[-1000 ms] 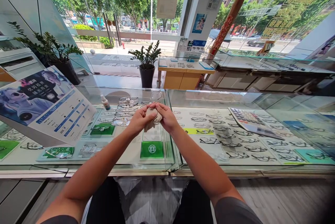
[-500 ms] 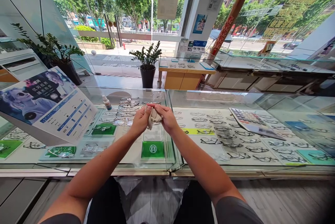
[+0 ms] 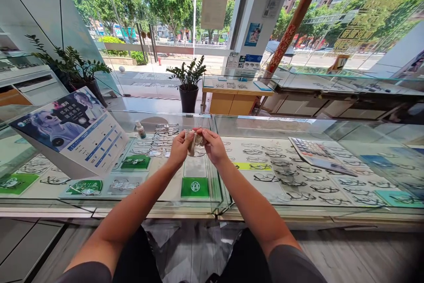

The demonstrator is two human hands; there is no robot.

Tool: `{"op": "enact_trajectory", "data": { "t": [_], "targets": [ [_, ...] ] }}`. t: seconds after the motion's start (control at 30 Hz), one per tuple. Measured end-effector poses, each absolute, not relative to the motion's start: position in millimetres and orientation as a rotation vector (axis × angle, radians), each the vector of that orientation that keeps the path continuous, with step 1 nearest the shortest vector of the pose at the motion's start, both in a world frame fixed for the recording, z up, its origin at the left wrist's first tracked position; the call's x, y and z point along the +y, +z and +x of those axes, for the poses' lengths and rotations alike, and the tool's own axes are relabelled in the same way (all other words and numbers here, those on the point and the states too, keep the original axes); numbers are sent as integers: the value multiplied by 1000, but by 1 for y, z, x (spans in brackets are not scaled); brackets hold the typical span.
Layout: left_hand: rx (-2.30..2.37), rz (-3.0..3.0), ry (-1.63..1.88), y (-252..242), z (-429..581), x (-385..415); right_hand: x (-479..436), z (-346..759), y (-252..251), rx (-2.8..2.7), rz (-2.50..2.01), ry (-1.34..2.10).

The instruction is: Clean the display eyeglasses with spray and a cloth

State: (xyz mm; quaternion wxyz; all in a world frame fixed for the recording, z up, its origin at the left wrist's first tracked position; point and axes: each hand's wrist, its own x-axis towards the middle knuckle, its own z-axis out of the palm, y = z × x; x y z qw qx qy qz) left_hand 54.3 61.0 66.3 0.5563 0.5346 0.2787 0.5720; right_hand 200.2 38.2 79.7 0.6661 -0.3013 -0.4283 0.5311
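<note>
Over the glass counter, both hands meet around a small beige cloth point(image 3: 191, 147). My left hand point(image 3: 179, 147) is closed and pinches the cloth's left side. My right hand point(image 3: 215, 146) is closed too, its thumb and fingertips pressed on the bunched right part. Thin dark lines show at the cloth's right edge, possibly part of a glasses frame, but the fingers cover most of it. Beneath the hands lies a green card with a white emblem point(image 3: 195, 187), inside the case. Left of them stands a small white spray bottle point(image 3: 140, 130).
Rows of glasses point(image 3: 164, 141) fill the glass display case point(image 3: 215, 210). A large calculator point(image 3: 319, 155) lies to the right. At the left, a printed cardboard display stand point(image 3: 71, 130) leans on the counter. Beyond are a potted plant point(image 3: 188, 97) and a wooden cabinet point(image 3: 232, 103).
The cloth has shifted in my fingers and hangs in a narrower fold. Both hands stay together in nearly the same place. The view has tilted and moved slightly.
</note>
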Motion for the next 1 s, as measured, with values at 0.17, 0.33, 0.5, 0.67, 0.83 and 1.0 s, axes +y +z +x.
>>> {"op": "enact_trajectory", "data": {
  "t": [0.17,0.33,0.5,0.67,0.83,1.0],
  "targets": [
    [674,1107,1439,69,45,81,48,220,82,-877,-645,1101],
    [686,982,1366,78,25,100,52,250,88,-892,-631,1093],
    [738,1167,1492,90,5,100,49,258,102,-954,-627,1136],
    [752,1673,1587,137,-7,95,47,262,152,-1270,-682,1094],
    [667,2265,1566,210,-3,74,30,267,220,-1693,-783,842],
    [520,2657,1685,244,0,51,-2,259,248,-1873,-786,756]
  ]
}}
